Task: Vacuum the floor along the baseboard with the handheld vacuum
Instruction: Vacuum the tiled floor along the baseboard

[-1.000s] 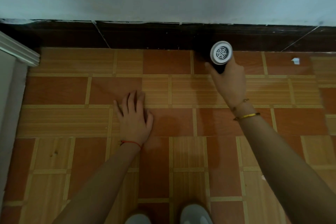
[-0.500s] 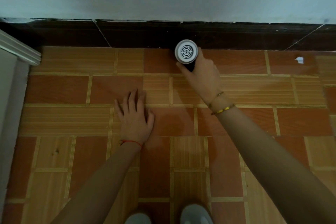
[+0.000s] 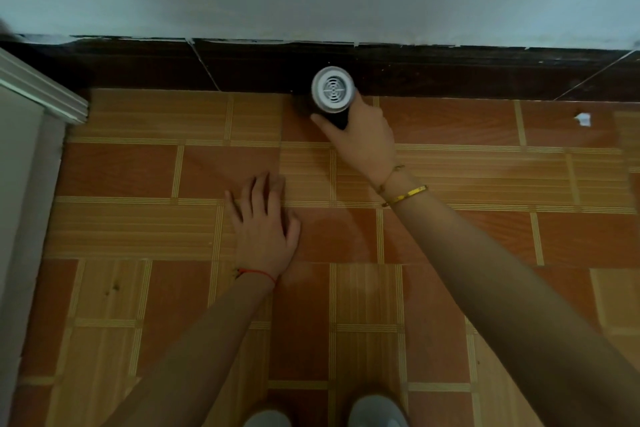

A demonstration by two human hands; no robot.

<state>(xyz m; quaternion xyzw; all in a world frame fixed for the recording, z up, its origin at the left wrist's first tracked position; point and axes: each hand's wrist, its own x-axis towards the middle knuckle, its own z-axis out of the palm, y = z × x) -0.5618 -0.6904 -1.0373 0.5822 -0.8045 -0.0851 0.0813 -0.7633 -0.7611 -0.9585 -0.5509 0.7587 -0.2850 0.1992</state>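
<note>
**Gripping the vacuum at the baseboard**

Holding the vacuum upright at about 12 o'clock in the view, the right hand is wrapping its dark body from below and from the right. The thumb is lying along the left side of the body, while the fingers are curling round the far side, where they are hidden, so the vacuum is sitting between thumb and fingers. Its round white vented end is facing the camera, and its lower end is pointing down at the floor right against the dark baseboard. A gold bracelet is circling the right wrist.

At about 7 o'clock from the vacuum and well apart from it, the left hand is lying flat on the tiles, palm down, fingers straight and close together, thumb out to the right. A red string is showing at its wrist.

A small white scrap is lying on the floor at 3 o'clock, near the baseboard.
</note>
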